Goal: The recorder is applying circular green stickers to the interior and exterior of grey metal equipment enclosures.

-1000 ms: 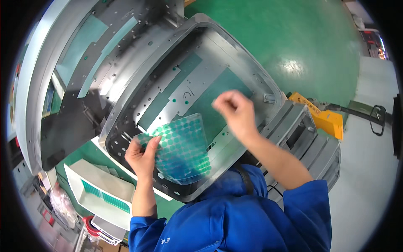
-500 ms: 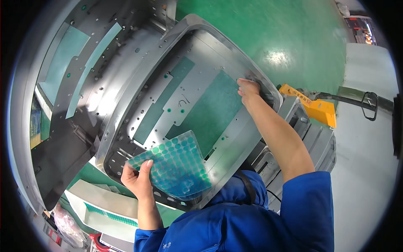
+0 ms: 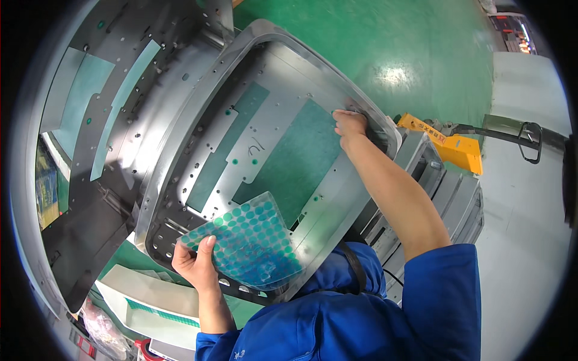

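Observation:
My left hand point(image 3: 195, 263) pinches the upper left corner of a clear sheet of round green stickers point(image 3: 250, 240) between thumb and fingers. The sheet hangs tilted over the near part of a grey metal housing point(image 3: 274, 129), which has rectangular cut-outs, small holes and a handwritten mark. Inside the housing, by the far right corner of the large cut-out point(image 3: 295, 153), is my right hand point(image 3: 350, 125). Its fingers are bent together with the tips at the metal; whatever they may hold is hidden. Several green dots point(image 3: 254, 162) show on the metal panel.
A second curved metal shell point(image 3: 144, 144) stands to the left, joined or close to the housing. Below it is a white open box point(image 3: 162, 289) with green sheets. Grey metal parts point(image 3: 445, 204) and a yellow pallet jack point(image 3: 460, 153) stand to the right.
The view has shifted slightly, moving the housing left in the picture. The sticker sheet hangs a little lower. My right hand stays by the same corner of the cut-out.

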A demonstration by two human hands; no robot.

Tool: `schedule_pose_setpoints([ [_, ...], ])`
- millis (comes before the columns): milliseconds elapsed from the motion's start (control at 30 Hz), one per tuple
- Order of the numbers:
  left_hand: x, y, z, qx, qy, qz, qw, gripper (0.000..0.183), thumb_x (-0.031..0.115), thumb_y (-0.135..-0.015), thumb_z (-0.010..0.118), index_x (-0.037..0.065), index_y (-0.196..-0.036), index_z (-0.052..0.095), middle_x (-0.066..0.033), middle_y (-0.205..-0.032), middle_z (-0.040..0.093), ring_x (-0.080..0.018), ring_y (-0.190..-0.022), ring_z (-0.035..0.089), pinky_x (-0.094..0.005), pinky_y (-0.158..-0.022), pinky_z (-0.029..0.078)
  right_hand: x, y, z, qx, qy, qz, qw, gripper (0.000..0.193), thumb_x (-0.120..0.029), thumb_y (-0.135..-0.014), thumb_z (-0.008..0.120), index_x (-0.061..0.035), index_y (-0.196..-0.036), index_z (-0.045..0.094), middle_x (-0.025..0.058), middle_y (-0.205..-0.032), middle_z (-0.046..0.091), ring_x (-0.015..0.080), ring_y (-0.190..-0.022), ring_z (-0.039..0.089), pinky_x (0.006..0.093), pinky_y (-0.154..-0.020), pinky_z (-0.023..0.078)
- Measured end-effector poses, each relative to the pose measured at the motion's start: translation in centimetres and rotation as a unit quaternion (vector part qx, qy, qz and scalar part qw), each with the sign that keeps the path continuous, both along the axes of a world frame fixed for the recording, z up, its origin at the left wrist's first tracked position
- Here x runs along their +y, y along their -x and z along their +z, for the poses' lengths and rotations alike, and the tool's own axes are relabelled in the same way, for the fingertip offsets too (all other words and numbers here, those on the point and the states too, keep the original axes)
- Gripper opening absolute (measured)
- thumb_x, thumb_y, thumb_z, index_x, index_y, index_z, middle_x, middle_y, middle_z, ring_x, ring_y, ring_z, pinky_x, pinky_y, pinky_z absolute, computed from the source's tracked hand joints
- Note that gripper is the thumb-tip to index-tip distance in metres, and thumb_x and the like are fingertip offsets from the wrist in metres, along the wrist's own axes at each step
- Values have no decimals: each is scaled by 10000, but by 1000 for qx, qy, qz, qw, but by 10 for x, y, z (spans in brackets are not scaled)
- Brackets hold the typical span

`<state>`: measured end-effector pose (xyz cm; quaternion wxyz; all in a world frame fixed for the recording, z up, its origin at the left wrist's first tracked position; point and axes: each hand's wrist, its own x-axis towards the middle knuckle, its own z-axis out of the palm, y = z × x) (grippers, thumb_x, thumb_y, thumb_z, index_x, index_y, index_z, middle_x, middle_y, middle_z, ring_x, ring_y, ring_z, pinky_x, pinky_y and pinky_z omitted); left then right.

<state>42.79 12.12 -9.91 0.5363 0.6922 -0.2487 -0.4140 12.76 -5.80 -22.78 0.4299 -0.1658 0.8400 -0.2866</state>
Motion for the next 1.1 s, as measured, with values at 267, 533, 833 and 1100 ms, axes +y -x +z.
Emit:
schedule_pose_setpoints([
  [267,1,0,-2,6,1,-3,1000,131,-4,-664,691,16,-740,586,5,-683,582,-38,-587,482,-158,-580,377,2,-4,5,-1,12,-15,1000,92,-103,-682,639,-114,-770,613,-22,-742,562,101,-673,511,269,-615,415],
  [533,2,-1,-3,13,3,-8,1000,131,-13,-664,687,14,-747,590,4,-684,583,-38,-584,481,-157,-578,378,3,-5,1,25,27,-12,999,106,-89,-670,642,-98,-775,630,-25,-729,572,90,-662,517,253,-588,413],
  [833,0,1,2,18,4,-14,1000,123,-17,-672,681,7,-753,591,1,-682,585,-37,-584,483,-154,-575,373,4,-13,-20,179,71,-13,981,42,-55,-670,644,-55,-711,638,-10,-619,574,98,-520,506,239,-516,411],
  [1100,3,0,0,1,0,-17,1000,118,-11,-682,678,12,-762,595,5,-686,585,-32,-585,483,-149,-568,373,15,-24,-6,221,41,30,974,275,-43,-715,575,-61,-990,573,58,-849,589,157,-744,558,273,-668,449],
])
